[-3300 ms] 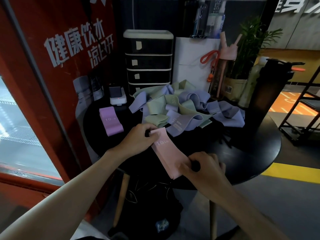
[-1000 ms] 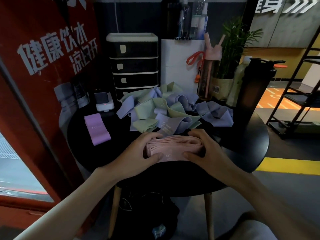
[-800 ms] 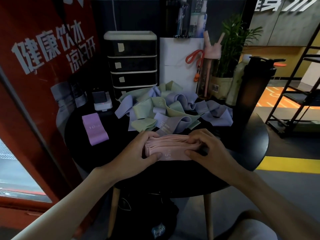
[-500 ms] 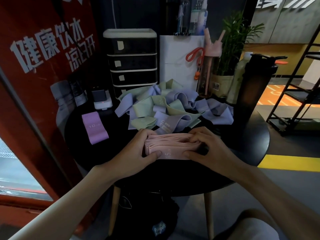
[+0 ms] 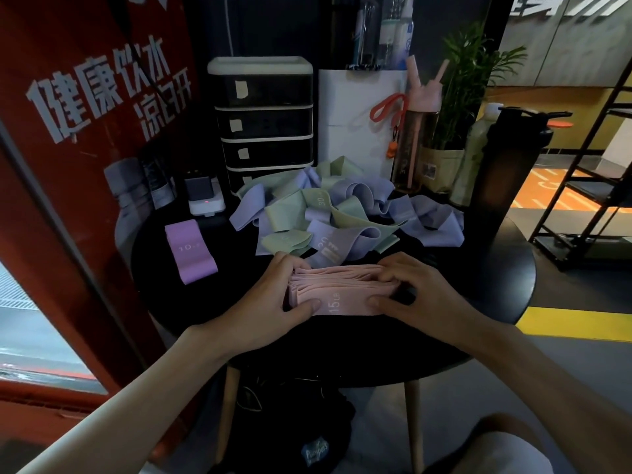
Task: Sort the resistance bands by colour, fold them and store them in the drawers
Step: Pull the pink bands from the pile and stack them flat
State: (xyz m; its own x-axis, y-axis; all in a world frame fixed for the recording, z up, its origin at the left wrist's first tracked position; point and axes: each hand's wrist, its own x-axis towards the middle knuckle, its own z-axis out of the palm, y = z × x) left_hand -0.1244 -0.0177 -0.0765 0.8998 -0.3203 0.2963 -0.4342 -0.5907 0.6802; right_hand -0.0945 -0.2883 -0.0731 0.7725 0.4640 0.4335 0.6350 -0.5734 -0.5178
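Pink bands (image 5: 342,289) are gathered into one folded stack at the near middle of the desk (image 5: 496,285), with "15 LB" readable on the front. The stack is gripped at both ends. The fingers (image 5: 287,266) of the left hand (image 5: 270,302) are curled over its left end and those of the right hand (image 5: 420,289) over its right, with the thumbs pressed on the near face. One folded purple band (image 5: 189,251) is laid apart to the left. A tangled pile (image 5: 342,213) of lilac and green bands, neither sorted nor folded, is heaped just behind. The drawers (image 5: 263,121) at the back appear shut, and their contents cannot be told. Most of the work is judged undone.
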